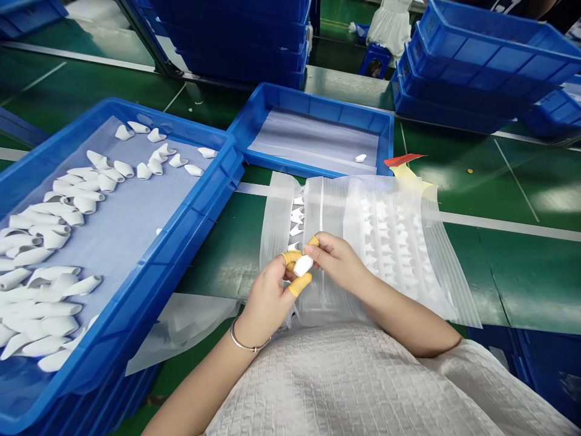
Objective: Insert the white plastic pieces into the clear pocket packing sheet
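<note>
A white piece (303, 266) is held up in front of the body, above a plastic sheet (333, 209) spread on the green table (220, 257). It is grasped by the left hand (271, 289) between thumb and fingers, while its upper end is pinched by the fingertips of the right hand (336, 259). Yellow finger cots (299, 284) are worn on both hands, and a bracelet (247, 346) is worn on the left wrist. Just beyond the fingers, a short column of pieces (297, 215) is exposed in a gap in the sheet; farther right, several rows of pieces (384, 235) are seen blurrily through the plastic. At the left, many loose pieces are spread over the paper lining of a large blue tray (181, 242), mostly along its far left side. Behind the sheet, a single piece (360, 158) is contained in a smaller blue tray (313, 100). Near that tray's right corner, a red slip (403, 160) is placed by a yellow one (408, 174). More blue trays (481, 60) are stacked at the back.
</note>
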A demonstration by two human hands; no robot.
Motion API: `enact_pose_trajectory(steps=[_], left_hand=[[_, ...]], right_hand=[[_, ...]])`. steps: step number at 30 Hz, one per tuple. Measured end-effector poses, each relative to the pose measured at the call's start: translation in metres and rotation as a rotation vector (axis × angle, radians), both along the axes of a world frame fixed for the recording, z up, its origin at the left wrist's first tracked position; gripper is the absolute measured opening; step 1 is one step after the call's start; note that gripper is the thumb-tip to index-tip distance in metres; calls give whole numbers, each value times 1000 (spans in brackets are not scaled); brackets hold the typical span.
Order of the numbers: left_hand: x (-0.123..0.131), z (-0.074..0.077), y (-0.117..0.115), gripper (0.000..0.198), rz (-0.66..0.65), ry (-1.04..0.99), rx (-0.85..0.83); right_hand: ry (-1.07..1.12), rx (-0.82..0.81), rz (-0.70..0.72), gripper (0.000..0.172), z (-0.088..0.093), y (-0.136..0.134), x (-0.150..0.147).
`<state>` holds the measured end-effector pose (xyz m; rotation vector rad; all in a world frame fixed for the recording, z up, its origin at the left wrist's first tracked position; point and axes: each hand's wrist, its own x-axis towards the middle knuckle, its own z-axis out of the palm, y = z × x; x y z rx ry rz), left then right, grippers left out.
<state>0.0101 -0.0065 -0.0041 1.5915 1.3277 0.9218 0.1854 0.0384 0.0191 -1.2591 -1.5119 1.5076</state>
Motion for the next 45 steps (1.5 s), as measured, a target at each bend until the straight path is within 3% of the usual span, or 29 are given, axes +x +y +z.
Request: enact_pose_trajectory(steps=[3, 7, 10, 17, 19, 21, 23, 26, 29, 33, 38, 40, 45], left_hand=[[-2, -2, -1, 32, -13, -31, 0], [-4, -4, -2, 31, -6, -25, 12], [-4, -7, -2, 30, 6, -81, -14], [-3, -4, -3, 21, 64, -264, -128], [-3, -3, -3, 21, 68, -261, -123], [-4, -5, -3, 21, 68, -235, -104], [-5, -8, -4, 22, 66, -197, -63], [-6, -12, -4, 22, 58, -125, 28], [-7, -14, -5, 23, 50, -91, 69], [-6, -10, -4, 25, 42, -150, -10], [-5, -8, -3, 24, 73, -189, -90], [-5, -10, -4, 24, 77, -179, -80], [-6, -10, -4, 18, 81, -34, 126]], right_hand=[[92, -80, -14, 33, -5, 6, 6], [105, -124, 164, 31, -5, 6, 13], [120, -105, 190, 24, -3, 4, 16], [-110, 396, 202, 25, -4, -1, 24], [-136, 470, 209, 24, -7, -1, 26], [-114, 421, 217, 31, -10, -1, 26], [-36, 262, 200, 41, -11, 0, 26], [81, -20, 175, 36, -13, 2, 22], [109, -158, 187, 36, -11, 2, 19], [122, -116, 168, 24, -4, 0, 18], [-2, 191, 155, 20, 2, -2, 21], [-23, 236, 161, 25, 1, -1, 22], [92, -63, 177, 37, -9, 3, 21]])
